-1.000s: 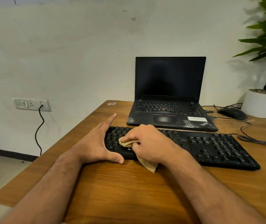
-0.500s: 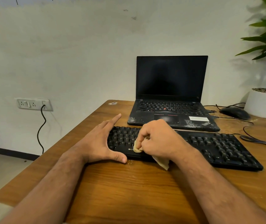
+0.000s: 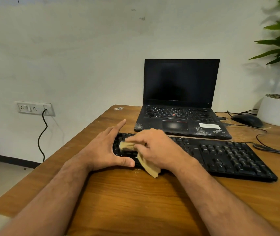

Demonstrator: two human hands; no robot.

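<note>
A black keyboard point(image 3: 229, 155) lies across the wooden desk point(image 3: 135, 201). My right hand point(image 3: 158, 150) grips a tan cloth point(image 3: 148, 166) and presses it onto the keys at the keyboard's left end, with a fold of cloth hanging over the front edge. My left hand point(image 3: 105, 149) rests flat against the keyboard's left end, fingers straight along the side and thumb along the front edge.
An open black laptop point(image 3: 180, 103) with a dark screen stands just behind the keyboard. At the back right are a black mouse point(image 3: 247, 120), cables point(image 3: 271, 149) and a white plant pot point(image 3: 277, 110). A wall socket point(image 3: 34, 109) with a plugged cable is left of the desk.
My right hand slid the cloth right along the keys, then back to the keyboard's left end. My left hand kept its place at the left end.
</note>
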